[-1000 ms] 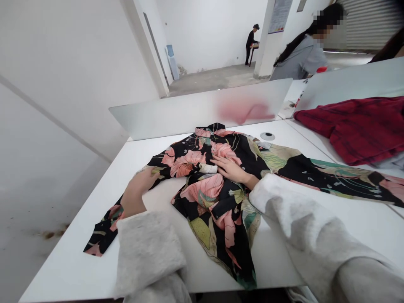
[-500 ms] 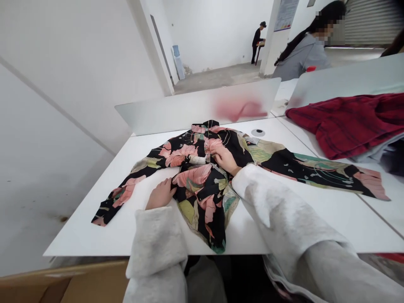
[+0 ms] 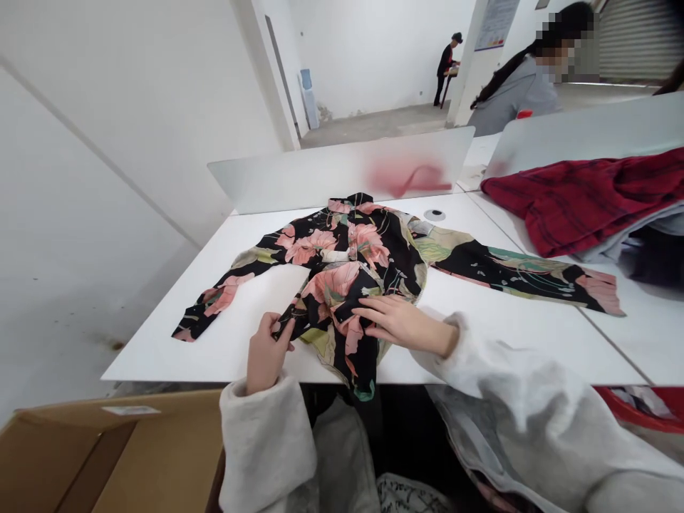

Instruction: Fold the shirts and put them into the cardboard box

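Observation:
A black floral shirt with pink flowers lies spread on the white table, sleeves stretched out left and right. My left hand pinches the shirt's lower left hem near the table's front edge. My right hand rests flat, fingers extended, on the lower part of the shirt just right of the crumpled middle. The hem hangs slightly over the front edge. Both my arms wear pale grey sleeves.
A red plaid garment lies on the neighbouring table at right. Frosted dividers stand behind the table. An open cardboard box sits lower left. A person in grey stands beyond the divider; another person is far back.
My right hand slid from the shirt's chest down to its lower part. My left hand moved from the left sleeve to the lower left hem and closed on it. The view pulled back.

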